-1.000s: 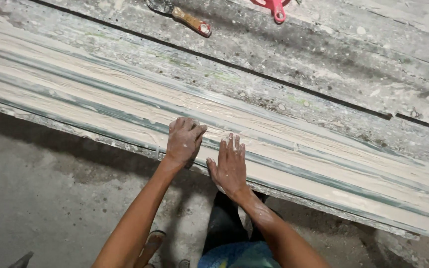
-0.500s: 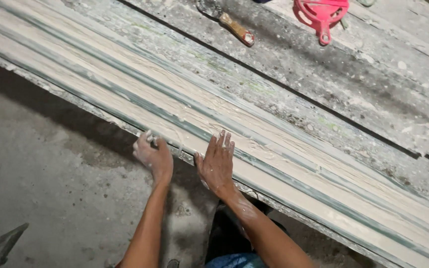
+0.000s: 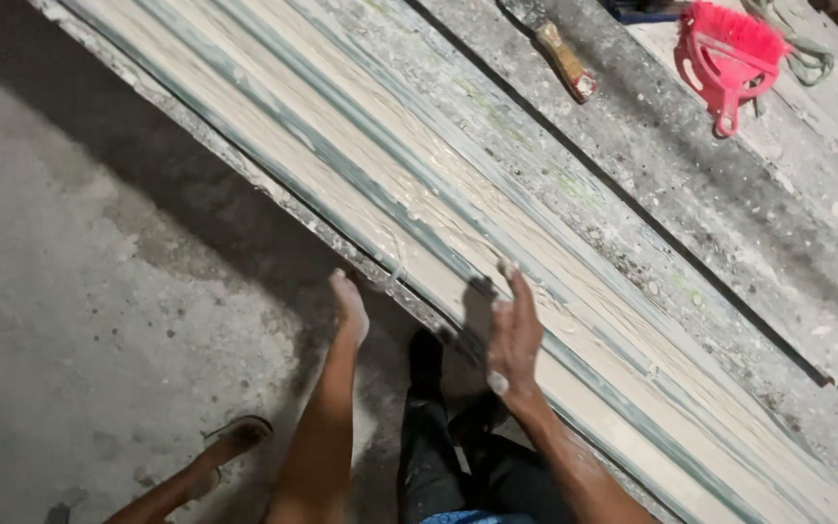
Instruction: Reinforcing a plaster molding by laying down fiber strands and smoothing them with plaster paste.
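1. Boards (image 3: pixel 458 233), long pale strips stacked side by side with grey-green edges, lie slantwise across my view on a dusty concrete slab (image 3: pixel 691 223), their near edge overhanging the lower floor (image 3: pixel 80 320).
2. My left hand (image 3: pixel 349 309) sits at that near edge, its grip closed down over the lip as far as I can tell; the fingertips are hidden. My right hand (image 3: pixel 514 330) stands edge-on against the stack, fingers straight and together, holding nothing.
3. Risk, as I judge it: the stack is loose and rests near a drop, so an uneven push from one hand could slide a strip off toward my legs (image 3: pixel 438 427) and foot (image 3: pixel 235 437) below. Rough, plaster-crusted edges could also scrape my palm.
4. Compared with half a second ago, my right hand has turned from flat on the boards to upright on its side, and my left has curled lower onto the edge. My view has swung, so the boards run more steeply.
5. Farther off, a wooden-handled tool (image 3: pixel 563 53) and a red brush (image 3: pixel 725 53) lie on the slab, well apart from my hands.
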